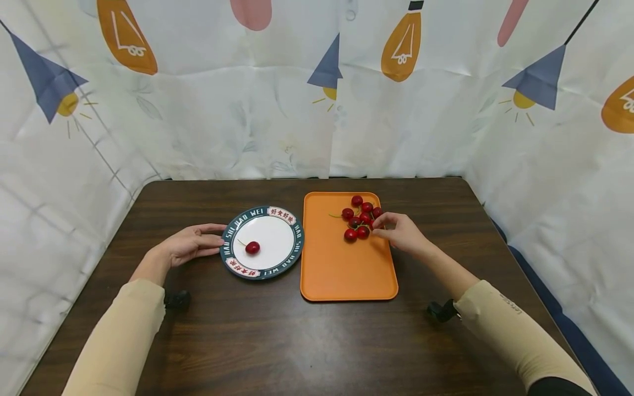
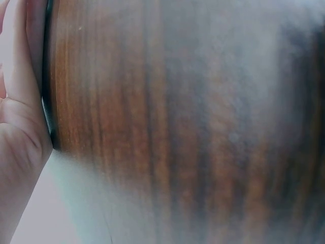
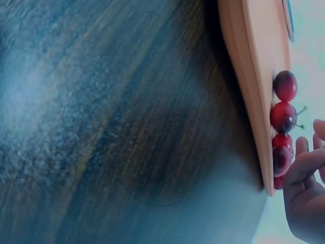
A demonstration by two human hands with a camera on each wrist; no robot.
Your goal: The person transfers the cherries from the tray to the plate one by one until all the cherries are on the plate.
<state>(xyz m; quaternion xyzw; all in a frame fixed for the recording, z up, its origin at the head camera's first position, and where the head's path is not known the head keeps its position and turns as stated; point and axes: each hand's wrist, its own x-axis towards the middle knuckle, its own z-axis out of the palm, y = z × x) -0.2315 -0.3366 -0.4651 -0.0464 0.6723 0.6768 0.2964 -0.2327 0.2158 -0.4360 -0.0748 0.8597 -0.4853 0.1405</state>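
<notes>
An orange tray (image 1: 342,269) lies on the dark wooden table, with several red cherries (image 1: 360,219) clustered at its far right. My right hand (image 1: 398,231) reaches into that cluster, its fingertips curled around a cherry at the group's right edge. In the right wrist view the same cherries (image 3: 282,117) line the tray's rim (image 3: 249,76) beside my fingers (image 3: 304,168). Left of the tray sits a round white plate (image 1: 269,234) with a dark lettered border, holding one cherry (image 1: 252,247). My left hand (image 1: 195,242) rests flat on the table, fingertips touching the plate's left rim.
The wooden table (image 1: 277,341) is boxed in by white printed curtains (image 1: 198,110) at the back and both sides. Its right edge (image 1: 500,231) drops off close to the tray. Small black wrist mounts (image 1: 441,311) sit by each forearm.
</notes>
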